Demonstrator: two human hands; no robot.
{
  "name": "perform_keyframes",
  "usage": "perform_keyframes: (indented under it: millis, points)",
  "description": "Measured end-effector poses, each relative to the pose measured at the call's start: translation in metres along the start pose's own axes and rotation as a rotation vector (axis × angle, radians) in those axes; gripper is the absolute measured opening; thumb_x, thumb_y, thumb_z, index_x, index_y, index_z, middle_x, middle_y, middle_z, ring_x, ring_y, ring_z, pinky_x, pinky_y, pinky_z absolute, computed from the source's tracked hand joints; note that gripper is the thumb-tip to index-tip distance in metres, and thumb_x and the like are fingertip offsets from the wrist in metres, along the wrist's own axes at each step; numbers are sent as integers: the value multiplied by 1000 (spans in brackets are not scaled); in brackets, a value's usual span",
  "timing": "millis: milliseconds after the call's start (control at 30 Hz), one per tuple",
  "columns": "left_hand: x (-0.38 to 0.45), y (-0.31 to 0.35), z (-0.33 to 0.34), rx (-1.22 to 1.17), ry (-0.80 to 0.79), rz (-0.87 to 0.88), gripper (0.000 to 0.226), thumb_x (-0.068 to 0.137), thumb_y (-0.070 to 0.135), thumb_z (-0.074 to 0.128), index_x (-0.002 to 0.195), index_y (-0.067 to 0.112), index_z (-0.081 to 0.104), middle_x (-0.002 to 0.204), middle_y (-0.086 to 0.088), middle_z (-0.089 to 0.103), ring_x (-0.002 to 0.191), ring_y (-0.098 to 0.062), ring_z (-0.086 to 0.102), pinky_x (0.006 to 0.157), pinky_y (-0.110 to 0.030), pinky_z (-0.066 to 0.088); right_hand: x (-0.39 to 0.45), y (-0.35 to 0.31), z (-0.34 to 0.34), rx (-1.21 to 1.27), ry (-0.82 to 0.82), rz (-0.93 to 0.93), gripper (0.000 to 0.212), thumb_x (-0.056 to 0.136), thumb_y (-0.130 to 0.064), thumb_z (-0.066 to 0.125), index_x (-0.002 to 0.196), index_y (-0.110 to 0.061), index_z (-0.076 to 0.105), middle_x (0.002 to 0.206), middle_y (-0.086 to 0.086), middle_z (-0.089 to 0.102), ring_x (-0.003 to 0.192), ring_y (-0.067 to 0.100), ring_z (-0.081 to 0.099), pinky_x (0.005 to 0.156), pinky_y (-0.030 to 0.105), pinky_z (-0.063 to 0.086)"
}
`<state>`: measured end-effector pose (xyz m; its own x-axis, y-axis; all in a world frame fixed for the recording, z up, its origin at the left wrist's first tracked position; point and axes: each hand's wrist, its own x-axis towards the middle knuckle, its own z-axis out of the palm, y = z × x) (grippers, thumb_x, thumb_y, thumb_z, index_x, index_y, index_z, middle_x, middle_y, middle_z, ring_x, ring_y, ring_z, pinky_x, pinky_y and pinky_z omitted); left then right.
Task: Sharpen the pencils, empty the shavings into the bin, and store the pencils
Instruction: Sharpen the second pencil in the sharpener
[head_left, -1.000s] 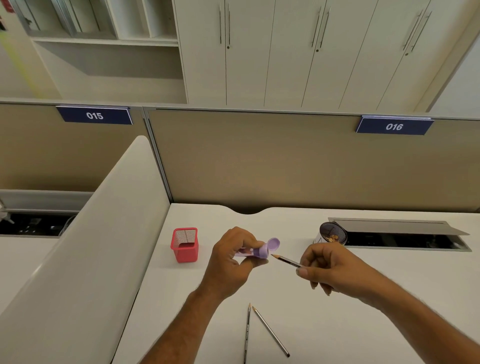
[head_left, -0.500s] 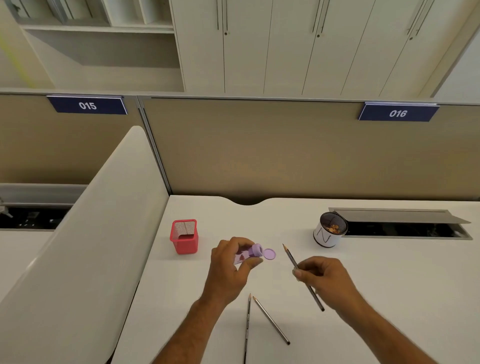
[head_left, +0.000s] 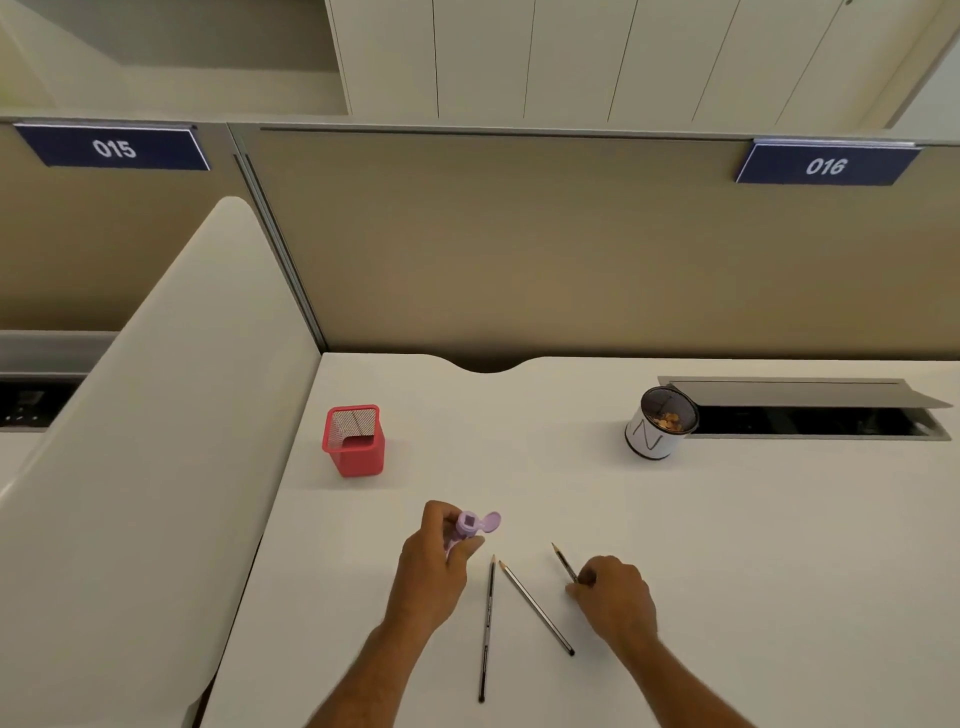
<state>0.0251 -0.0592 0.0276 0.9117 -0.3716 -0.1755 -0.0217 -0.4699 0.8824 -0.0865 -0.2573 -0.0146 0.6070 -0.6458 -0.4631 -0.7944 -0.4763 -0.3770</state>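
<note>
My left hand (head_left: 434, 569) grips a small purple sharpener (head_left: 470, 526) with its round lid flipped open to the right. My right hand (head_left: 613, 592) holds a dark pencil (head_left: 563, 561) low over the white desk (head_left: 727, 545), tip pointing up-left. Two more pencils lie on the desk between my hands: one (head_left: 487, 629) nearly straight, the other (head_left: 535, 607) slanting right. A red mesh pencil holder (head_left: 355, 440) stands at the left. A white round bin (head_left: 657, 430) with orange shavings inside stands at the right.
A pale curved divider (head_left: 156, 441) borders the desk on the left. An open cable tray with a raised grey flap (head_left: 810, 410) lies behind the bin. A tan partition (head_left: 519, 249) with number plates closes the back.
My right hand has drawn the pencil away from the sharpener and lowered it toward the desk. My left hand has dropped lower with the sharpener. The camera has tilted down.
</note>
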Motion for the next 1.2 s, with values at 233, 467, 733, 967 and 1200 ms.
perform_keyframes:
  millis: [233, 467, 733, 967, 1200]
  points:
    - [5, -10, 6, 12, -7, -30, 21, 88, 19, 67, 91, 29, 49, 95, 16, 68, 90, -3, 65, 74, -24, 53, 11, 1, 11, -22, -22, 36, 18, 81, -38, 70, 79, -24, 59, 82, -4, 61, 78, 20, 59, 67, 28, 48]
    - [7, -13, 5, 35, -12, -23, 24, 87, 19, 69, 91, 31, 48, 94, 17, 67, 90, -1, 65, 72, -20, 52, 7, -5, 16, -5, 28, -83, 27, 77, -49, 71, 82, -27, 56, 84, -10, 63, 79, 14, 59, 64, 29, 46]
    - [6, -12, 6, 42, -11, 0, 23, 87, 21, 69, 95, 26, 49, 94, 15, 67, 91, -4, 65, 74, -21, 53, -11, -16, 34, -43, -150, -122, 42, 64, -60, 76, 81, -28, 54, 91, -8, 65, 81, 14, 59, 67, 27, 45]
    - [6, -9, 5, 40, -5, 26, 23, 86, 20, 69, 96, 25, 50, 94, 12, 68, 90, -5, 65, 73, -17, 51, -11, -23, 38, -138, -174, -99, 30, 74, -46, 73, 81, -24, 54, 99, -1, 67, 92, 20, 65, 80, 32, 54]
    - [5, -5, 2, 17, -3, 42, 22, 87, 20, 69, 96, 26, 50, 96, 10, 69, 92, -8, 66, 74, -17, 53, -12, -23, 44, -202, -159, -160, 23, 91, -39, 56, 98, -18, 62, 109, 3, 68, 102, 23, 64, 84, 32, 52]
